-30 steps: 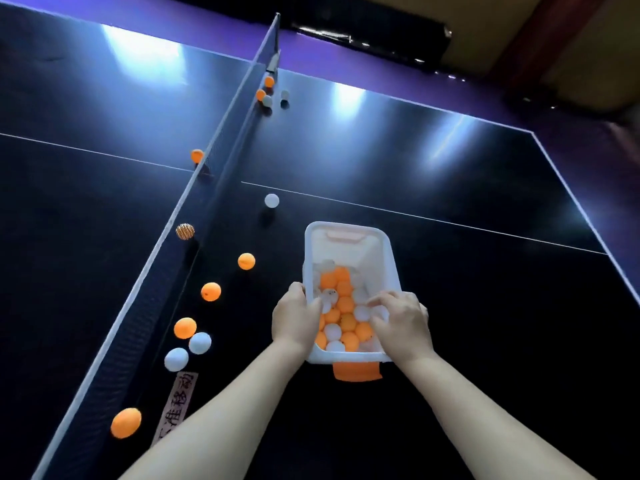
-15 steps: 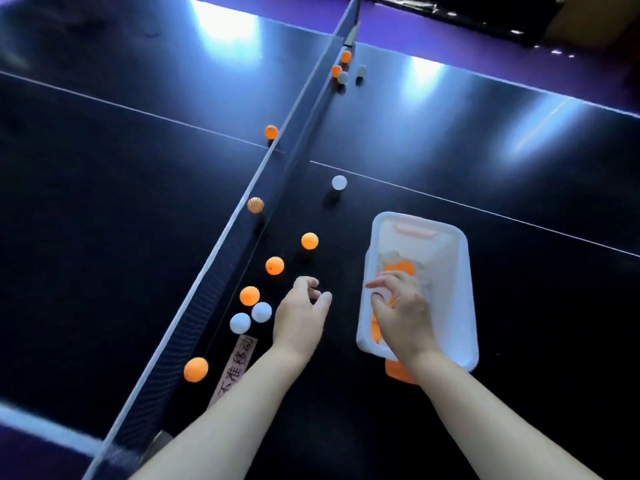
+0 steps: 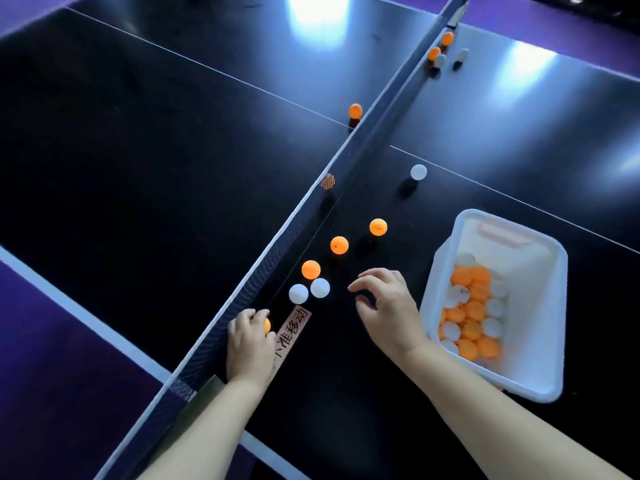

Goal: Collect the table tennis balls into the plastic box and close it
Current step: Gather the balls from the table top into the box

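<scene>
Now my left grip (image 3: 247,344) curls round an orange ball (image 3: 267,326) beside the net (image 3: 277,261); my right grip (image 3: 384,306), spread and empty, hovers near a white ball (image 3: 320,287). Advice: pinch lightly, carry over the open box (image 3: 540,271) at right, release low.

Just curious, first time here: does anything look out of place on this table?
Yes: loose balls lie scattered along the net, and one orange ball sits across it from the box. Nothing looks broken.
</scene>
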`<state>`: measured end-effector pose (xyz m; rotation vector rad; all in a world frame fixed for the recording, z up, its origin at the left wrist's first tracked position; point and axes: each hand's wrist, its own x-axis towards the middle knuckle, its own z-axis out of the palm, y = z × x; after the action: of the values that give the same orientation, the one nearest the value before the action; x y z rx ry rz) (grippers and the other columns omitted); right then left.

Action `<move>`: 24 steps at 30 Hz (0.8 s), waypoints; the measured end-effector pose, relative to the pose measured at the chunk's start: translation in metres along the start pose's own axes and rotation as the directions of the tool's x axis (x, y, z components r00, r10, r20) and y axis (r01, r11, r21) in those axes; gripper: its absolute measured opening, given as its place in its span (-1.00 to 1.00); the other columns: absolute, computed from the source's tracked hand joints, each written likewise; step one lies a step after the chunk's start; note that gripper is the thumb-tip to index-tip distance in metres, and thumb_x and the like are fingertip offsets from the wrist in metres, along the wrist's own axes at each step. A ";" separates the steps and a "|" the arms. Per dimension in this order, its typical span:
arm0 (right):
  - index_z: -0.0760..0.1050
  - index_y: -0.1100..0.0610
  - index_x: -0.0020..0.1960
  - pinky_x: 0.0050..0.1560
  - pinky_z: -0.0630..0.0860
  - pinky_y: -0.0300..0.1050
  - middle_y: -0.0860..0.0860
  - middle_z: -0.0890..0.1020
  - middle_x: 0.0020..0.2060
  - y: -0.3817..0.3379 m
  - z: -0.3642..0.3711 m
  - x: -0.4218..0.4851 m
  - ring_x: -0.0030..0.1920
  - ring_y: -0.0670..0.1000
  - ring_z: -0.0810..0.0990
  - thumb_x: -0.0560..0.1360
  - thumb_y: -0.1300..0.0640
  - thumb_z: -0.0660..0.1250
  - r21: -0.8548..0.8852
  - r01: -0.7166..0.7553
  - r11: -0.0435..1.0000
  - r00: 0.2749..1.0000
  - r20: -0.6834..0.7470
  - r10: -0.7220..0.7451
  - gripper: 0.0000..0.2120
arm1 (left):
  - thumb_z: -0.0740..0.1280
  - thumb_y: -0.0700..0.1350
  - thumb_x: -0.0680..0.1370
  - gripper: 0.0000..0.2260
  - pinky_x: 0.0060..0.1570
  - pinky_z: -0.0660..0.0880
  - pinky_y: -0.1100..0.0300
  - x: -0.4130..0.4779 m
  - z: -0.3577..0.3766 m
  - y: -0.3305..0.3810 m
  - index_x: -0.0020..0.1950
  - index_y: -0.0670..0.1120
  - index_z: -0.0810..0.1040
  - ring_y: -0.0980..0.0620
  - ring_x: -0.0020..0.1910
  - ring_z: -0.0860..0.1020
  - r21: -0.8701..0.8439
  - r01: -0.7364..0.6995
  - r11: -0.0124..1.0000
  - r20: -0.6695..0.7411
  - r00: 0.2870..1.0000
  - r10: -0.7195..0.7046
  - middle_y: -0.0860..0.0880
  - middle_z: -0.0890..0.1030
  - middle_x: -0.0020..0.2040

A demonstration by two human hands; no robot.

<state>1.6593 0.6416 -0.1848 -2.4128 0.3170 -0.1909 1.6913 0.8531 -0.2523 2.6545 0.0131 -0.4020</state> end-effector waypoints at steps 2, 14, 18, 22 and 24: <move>0.59 0.06 0.00 0.02 0.37 -0.29 -0.12 0.52 0.01 0.001 0.009 0.000 0.12 -0.12 0.39 0.43 0.27 0.34 -0.023 -0.045 0.999 0.997 0.065 0.046 -0.80 | 0.34 -0.21 0.50 -0.78 0.14 0.47 0.05 0.004 0.008 -0.002 0.14 -0.14 0.54 -0.06 0.12 0.39 0.020 -0.062 0.998 -0.005 0.998 0.062 -0.11 0.49 0.13; 0.22 -0.09 0.39 -0.19 0.39 -0.12 0.03 0.25 0.32 -0.001 0.075 0.038 0.09 0.07 0.45 0.49 0.21 0.24 -0.277 -0.048 0.960 0.881 0.441 0.172 -0.47 | 0.35 0.09 0.49 -0.57 -0.11 0.44 0.09 0.060 0.006 0.041 0.33 0.02 0.42 -0.02 0.09 0.53 0.071 -0.206 0.976 0.073 0.977 0.200 0.00 0.47 0.18; 0.27 -0.01 0.29 -0.29 0.41 -0.08 0.05 0.27 0.14 0.008 0.082 0.037 -0.11 0.04 0.39 0.49 0.21 0.24 -0.299 -0.102 0.949 0.873 0.430 0.230 -0.60 | 0.34 0.11 0.48 -0.61 -0.10 0.45 0.09 0.063 0.013 0.039 0.27 0.02 0.46 -0.03 0.09 0.51 0.110 -0.211 0.971 0.095 0.975 0.201 0.00 0.50 0.12; 0.27 0.01 0.15 -0.34 0.51 -0.04 0.01 0.27 0.05 0.016 0.081 0.021 -0.24 0.06 0.45 0.48 0.21 0.25 -0.247 -0.191 0.950 0.871 0.403 0.281 -0.70 | 0.32 0.15 0.48 -0.58 -0.09 0.48 0.09 0.058 0.016 0.032 0.29 0.05 0.42 0.00 0.09 0.51 0.144 -0.220 0.965 0.148 0.969 0.199 0.03 0.49 0.12; 0.29 0.04 0.13 -0.26 0.55 -0.01 -0.01 0.31 0.03 0.017 0.074 0.010 -0.24 0.05 0.49 0.47 0.17 0.27 -0.121 -0.221 0.968 0.905 0.344 0.250 -0.73 | 0.32 0.14 0.48 -0.60 -0.11 0.48 0.10 0.052 0.015 0.031 0.27 0.04 0.43 0.00 0.07 0.51 0.136 -0.216 0.967 0.169 0.967 0.192 0.02 0.49 0.11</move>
<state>1.6821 0.6722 -0.2508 -2.4015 0.4491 0.3745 1.7389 0.8159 -0.2663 2.7309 -0.3509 -0.5579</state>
